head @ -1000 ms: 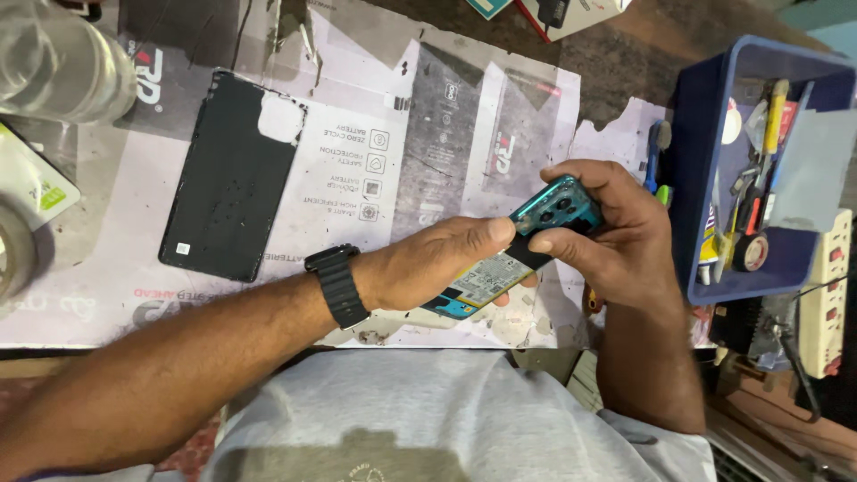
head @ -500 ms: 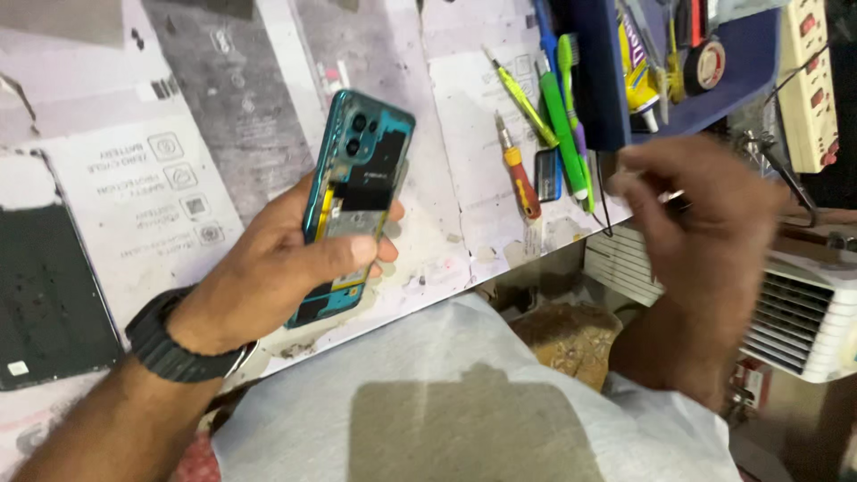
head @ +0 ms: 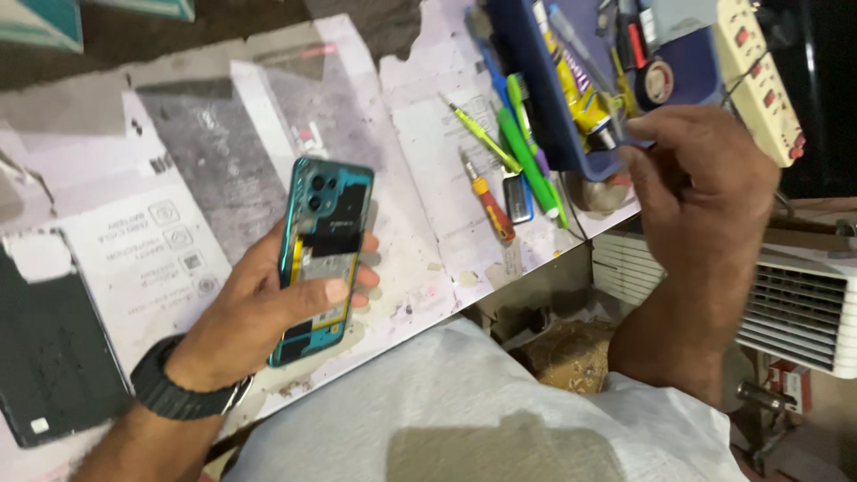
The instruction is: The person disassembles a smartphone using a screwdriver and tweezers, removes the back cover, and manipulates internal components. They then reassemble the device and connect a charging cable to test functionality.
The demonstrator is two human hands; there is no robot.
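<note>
Right hand leaves the opened phone

Left hand now grips the teal phone alone; right hand has moved up, fingers pinching at the blue tool tray.

We see a glossy teal plastic frame on the opened phone, its inner boards matt black. The bench paper looks matt, creased and stained. The watch strap looks like matt black rubber. The blue tray is smooth plastic; the green tool is shiny plastic too.
</note>
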